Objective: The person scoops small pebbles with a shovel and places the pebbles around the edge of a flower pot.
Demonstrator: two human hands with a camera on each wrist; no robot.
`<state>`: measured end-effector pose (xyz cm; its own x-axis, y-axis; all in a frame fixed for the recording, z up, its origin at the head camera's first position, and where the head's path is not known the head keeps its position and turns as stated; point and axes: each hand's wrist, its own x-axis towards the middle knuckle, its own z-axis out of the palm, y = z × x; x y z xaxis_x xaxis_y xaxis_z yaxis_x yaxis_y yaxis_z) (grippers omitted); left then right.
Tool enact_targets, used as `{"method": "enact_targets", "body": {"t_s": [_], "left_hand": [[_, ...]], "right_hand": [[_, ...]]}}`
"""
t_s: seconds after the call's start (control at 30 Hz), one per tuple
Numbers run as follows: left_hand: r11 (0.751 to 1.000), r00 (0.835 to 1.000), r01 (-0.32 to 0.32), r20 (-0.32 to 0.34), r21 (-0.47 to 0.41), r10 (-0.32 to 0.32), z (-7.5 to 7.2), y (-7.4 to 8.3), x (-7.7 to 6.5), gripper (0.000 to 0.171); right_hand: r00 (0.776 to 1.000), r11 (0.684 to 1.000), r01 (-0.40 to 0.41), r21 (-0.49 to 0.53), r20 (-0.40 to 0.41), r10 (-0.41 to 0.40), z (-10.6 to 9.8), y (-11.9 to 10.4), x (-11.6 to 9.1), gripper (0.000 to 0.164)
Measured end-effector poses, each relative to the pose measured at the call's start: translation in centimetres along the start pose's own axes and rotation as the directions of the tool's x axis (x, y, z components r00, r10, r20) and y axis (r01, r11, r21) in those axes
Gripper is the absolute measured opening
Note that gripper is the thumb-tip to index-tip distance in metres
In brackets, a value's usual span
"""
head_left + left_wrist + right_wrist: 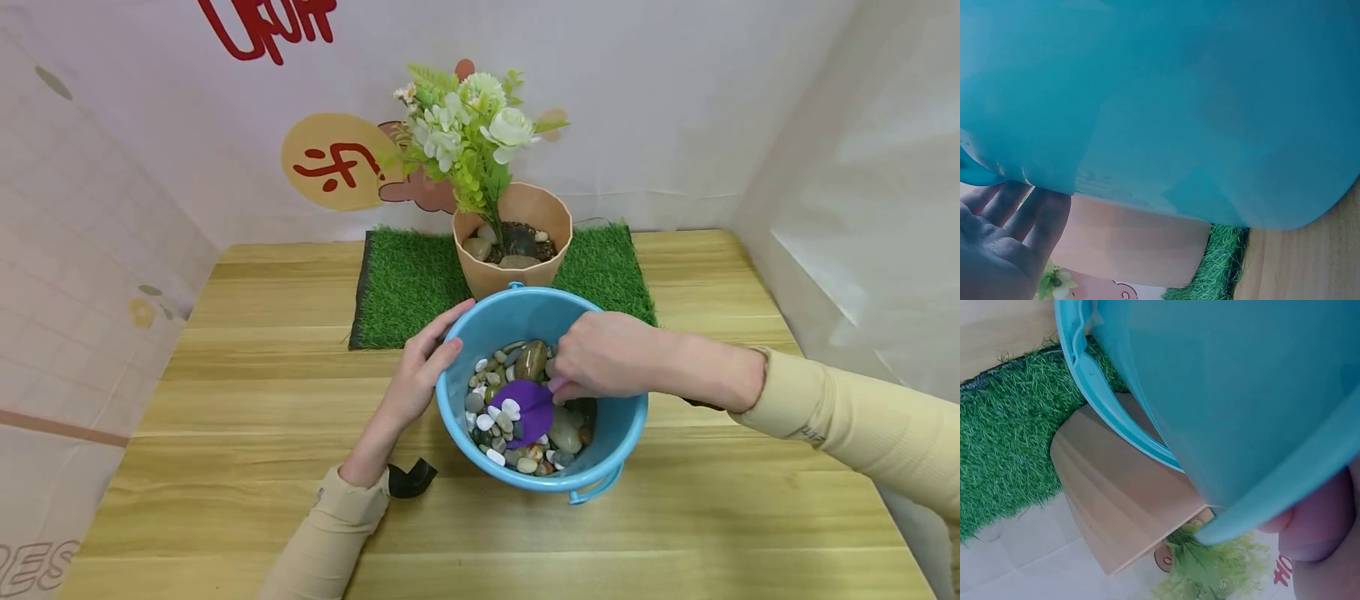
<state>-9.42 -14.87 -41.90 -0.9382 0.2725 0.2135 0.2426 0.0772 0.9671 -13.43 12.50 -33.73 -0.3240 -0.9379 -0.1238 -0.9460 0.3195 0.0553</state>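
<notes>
Wooden table (pixel 247 417) holds a blue bucket (pixel 615 433) of pebbles (pixel 491 417) near the middle. Left hand (pixel 420 379) rests flat against its left side while right hand (pixel 600 358) pinches a purple scoop (pixel 528 408). Scooping stones looks underway; next comes lifting carefully toward the far flower pot (pixel 517 267).

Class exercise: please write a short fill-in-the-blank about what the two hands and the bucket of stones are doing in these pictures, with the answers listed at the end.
1. The left hand rests against the outer wall of the ____ bucket.
2. The right hand holds a small ____ scoop among the pebbles.
3. The flower pot stands on a mat of artificial ____.
4. The bucket sits on a ____ table.

Answers: blue; purple; grass; wooden
</notes>
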Motion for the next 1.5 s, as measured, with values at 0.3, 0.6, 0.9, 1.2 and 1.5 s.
{"method": "enact_targets", "body": {"t_s": [0.3, 0.6, 0.9, 1.2, 1.5], "left_hand": [[1.000, 1.000, 0.000, -0.005, 0.001, 0.000, -0.1, 0.1, 0.0, 0.056], [1.000, 1.000, 0.013, 0.001, -0.021, -0.013, 0.0, 0.1, 0.0, 0.056], [1.000, 1.000, 0.007, 0.001, -0.015, -0.007, 0.0, 0.2, 0.0, 0.055], [1.000, 1.000, 0.007, -0.003, -0.001, -0.007, 0.1, 0.3, 0.0, 0.055], [1.000, 1.000, 0.010, 0.003, -0.015, -0.010, 0.1, 0.2, 0.0, 0.055]], "right_hand": [[0.998, 0.994, -0.048, 0.100, -0.022, 0.050, -1.0, 0.3, -0.5, 0.036], [0.995, 0.994, -0.070, 0.087, -0.060, 0.075, -1.7, 0.5, -1.6, 0.036], [0.989, 0.989, -0.090, 0.116, -0.103, 0.103, -2.6, 1.3, -3.0, 0.036], [0.973, 0.955, -0.188, 0.228, -0.088, 0.213, -3.4, 2.1, -4.7, 0.038], [0.929, 0.928, -0.330, 0.173, -0.118, 0.352, -4.6, 4.4, -6.4, 0.039]]}}
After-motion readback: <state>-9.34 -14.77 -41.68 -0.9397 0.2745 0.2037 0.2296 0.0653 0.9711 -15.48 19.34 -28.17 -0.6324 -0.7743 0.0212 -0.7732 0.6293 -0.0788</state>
